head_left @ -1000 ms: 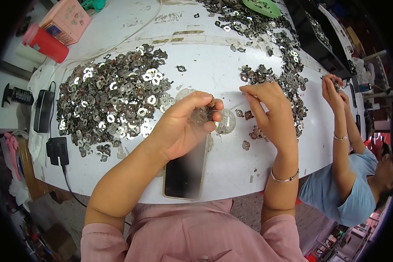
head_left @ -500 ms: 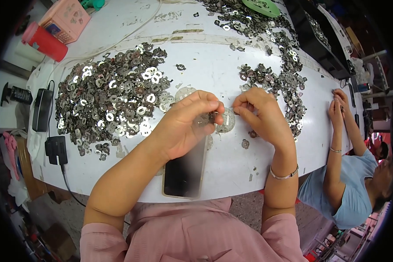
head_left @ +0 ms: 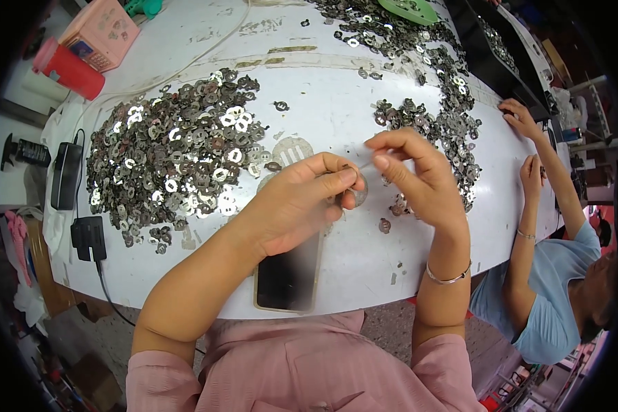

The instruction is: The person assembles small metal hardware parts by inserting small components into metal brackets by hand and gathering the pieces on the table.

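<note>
White table (head_left: 309, 82) — one phone (head_left: 285, 281) — left fingers (head_left: 333, 183) gripping metal pieces (head_left: 338, 199).

- Sm. dark metal pc (head_left: 340, 198): mostly hidden, pinched in L hand (head_left: 295, 202) above desk (head_left: 364, 275), tilt unclear
- Metal pcs (head_left: 462, 166) nr R hand (head_left: 424, 182): grey, some shiny, loose heap on desk

Bare left hand (head_left: 299, 200): fingers curled inward, thumb pressed toward the bent index finger. Bare left forearm (head_left: 213, 261): slanting up and inward. Bare right hand (head_left: 427, 180): opposite, thumb and index fingertip apart. Bare right forearm (head_left: 437, 305): nearly vertical in view.
</note>
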Motion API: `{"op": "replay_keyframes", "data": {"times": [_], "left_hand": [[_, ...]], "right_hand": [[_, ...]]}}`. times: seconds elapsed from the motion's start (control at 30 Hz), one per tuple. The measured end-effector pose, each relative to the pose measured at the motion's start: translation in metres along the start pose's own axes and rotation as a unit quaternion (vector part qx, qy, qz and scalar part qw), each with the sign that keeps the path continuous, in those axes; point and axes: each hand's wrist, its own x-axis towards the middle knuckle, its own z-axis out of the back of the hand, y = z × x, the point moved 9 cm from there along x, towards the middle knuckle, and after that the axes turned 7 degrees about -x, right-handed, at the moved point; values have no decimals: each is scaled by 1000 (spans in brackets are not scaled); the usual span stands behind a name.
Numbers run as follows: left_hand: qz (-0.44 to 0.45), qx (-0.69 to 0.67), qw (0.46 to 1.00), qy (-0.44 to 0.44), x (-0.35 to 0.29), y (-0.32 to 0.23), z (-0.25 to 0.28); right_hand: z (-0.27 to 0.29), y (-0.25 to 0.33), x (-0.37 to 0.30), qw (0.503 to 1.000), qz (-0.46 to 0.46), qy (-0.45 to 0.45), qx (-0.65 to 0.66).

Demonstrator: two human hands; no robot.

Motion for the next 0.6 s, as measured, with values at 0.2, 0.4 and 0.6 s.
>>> {"op": "replay_keyframes", "data": {"times": [0.2, 0.4, 0.6], "left_hand": [[-18, -30, 999, -18, -1, -6, -1], [-22, -38, 999, -16, -2, -9, -1], [-24, -27, 999, -28, -1, -10, 1]], "right_hand": [[26, -14, -11, 973, -65, 68, -209], [7, -31, -14, 971, -95, 95, -200], [-2, -28, -11, 968, -131, 123, -177]]}}
